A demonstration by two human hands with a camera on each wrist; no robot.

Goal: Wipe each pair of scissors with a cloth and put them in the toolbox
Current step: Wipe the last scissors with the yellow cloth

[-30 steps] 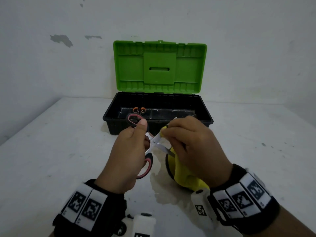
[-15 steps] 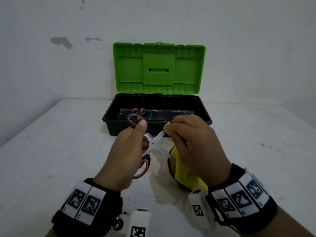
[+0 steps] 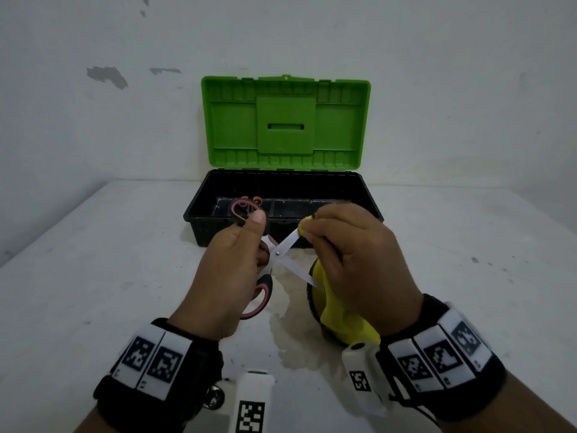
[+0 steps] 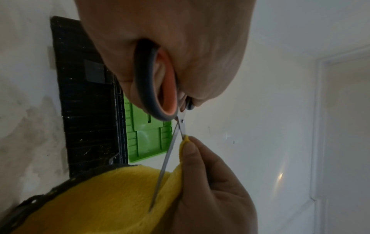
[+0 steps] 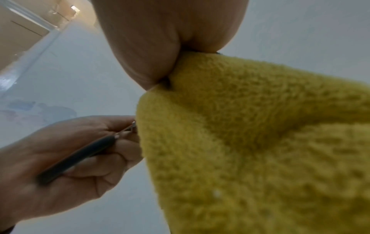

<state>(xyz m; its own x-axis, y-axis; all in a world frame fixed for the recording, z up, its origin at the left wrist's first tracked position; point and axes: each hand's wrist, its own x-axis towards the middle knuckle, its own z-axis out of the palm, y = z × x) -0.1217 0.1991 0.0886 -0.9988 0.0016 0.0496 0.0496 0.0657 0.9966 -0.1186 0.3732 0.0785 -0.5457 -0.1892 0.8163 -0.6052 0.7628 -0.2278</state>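
Note:
My left hand [image 3: 231,270] grips the black-and-pink handles of a pair of scissors [image 3: 282,250], blades spread wide, in front of the toolbox. My right hand [image 3: 349,264] pinches a fold of the yellow cloth [image 3: 340,317] round the upper blade near its tip. The lower blade lies against the hanging cloth. In the left wrist view the scissors [image 4: 170,152] cross the cloth [image 4: 112,197]. The right wrist view is mostly filled by the cloth [image 5: 250,134]. The black toolbox [image 3: 365,198] stands open, green lid [image 3: 285,126] upright, with orange-handled scissors [image 3: 251,200] inside.
The toolbox stands against the white wall at the back of the pale table [image 3: 93,276]. A wet stain [image 3: 293,345] spreads on the table under my hands. Both wrists carry black bands with white marker tags.
The pinched cloth has slid outward along the upper blade toward its tip. The left hand holds the scissors in much the same place, slightly lifted.

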